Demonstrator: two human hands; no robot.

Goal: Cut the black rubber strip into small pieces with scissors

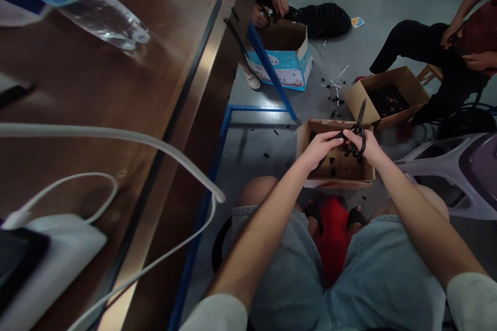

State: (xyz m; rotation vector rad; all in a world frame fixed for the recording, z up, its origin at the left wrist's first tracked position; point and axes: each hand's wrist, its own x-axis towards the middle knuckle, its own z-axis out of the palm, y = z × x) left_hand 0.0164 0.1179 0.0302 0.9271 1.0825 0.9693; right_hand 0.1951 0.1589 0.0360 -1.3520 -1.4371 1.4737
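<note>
My left hand (pixel 323 147) pinches a small black piece (pixel 339 135) whose kind I cannot make out. Close beside it, my right hand (pixel 367 146) is closed around the black handles of a pair of scissors (pixel 361 115), their blades pointing up and away from me. The fingertips of both hands meet near the black piece. Below them stands an open cardboard box (pixel 337 182) on the floor, with several small black scraps lying on its bottom. My hands cover part of the box's inside.
To my left runs a brown table (pixel 155 88) bearing a water bottle (pixel 101 15) and a white cable (pixel 116 132). Two other people sit ahead beside a blue-white box (pixel 287 70) and another carton (pixel 363 101). A grey plastic stool (pixel 462 176) stands right.
</note>
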